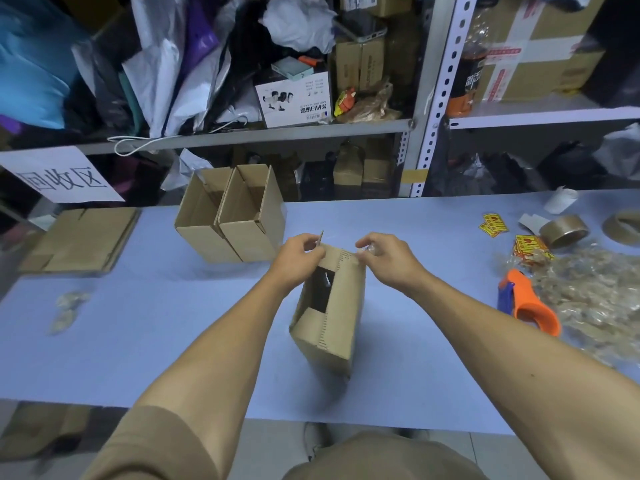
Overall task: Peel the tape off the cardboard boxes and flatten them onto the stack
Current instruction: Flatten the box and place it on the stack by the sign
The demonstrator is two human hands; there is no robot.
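A small cardboard box (332,313) stands on the blue table (173,341) in front of me, with an opening between its flaps on the near face. My left hand (299,259) grips the box's far top flap at its left corner. My right hand (384,258) pinches a crumpled bit of clear tape (367,250) at the box's far right top corner. Two open cardboard boxes (235,216) stand side by side behind it. A stack of flattened cardboard (81,240) lies at the table's left rear.
A heap of peeled clear tape (595,296) lies at the right, with an orange and blue tape dispenser (526,303), tape rolls (564,230) and yellow stickers (493,225). A small tape wad (67,306) lies at the left. Cluttered metal shelves (415,126) stand behind the table.
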